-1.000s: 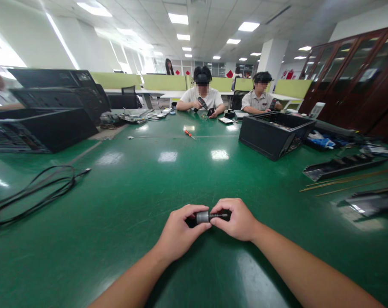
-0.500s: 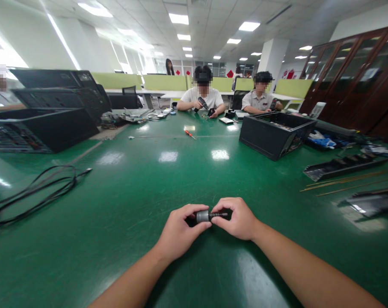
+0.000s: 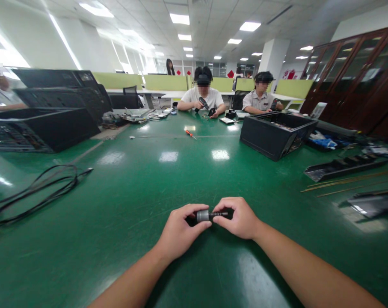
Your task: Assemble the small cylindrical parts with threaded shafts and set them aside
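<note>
Between my two hands, just above the green table [image 3: 142, 184], lies a small grey metal cylinder [image 3: 202, 215] that looks like a small motor. A thin dark shaft [image 3: 224, 213] with coil-like or thread-like rings sticks out of its right end. My left hand [image 3: 181, 229] holds the cylinder between thumb and fingers, hiding its left end. The thumb and index finger of my right hand [image 3: 237, 219] pinch around the ringed shaft close to the cylinder. The shaft's tip shows inside the curl of that hand.
Ahead lies an orange-handled screwdriver [image 3: 190, 134]. Black cable [image 3: 57, 184] loops at left. Black computer cases stand at left [image 3: 75, 128] and right [image 3: 264, 137], with metal rods [image 3: 341, 182] and dark trim pieces [image 3: 344, 167] at right. Two co-workers [image 3: 202, 96] sit opposite, holding power drills.
Very little differs. My right fingertips may have shifted slightly along the shaft; both hands keep their hold, and the view has moved a touch.
</note>
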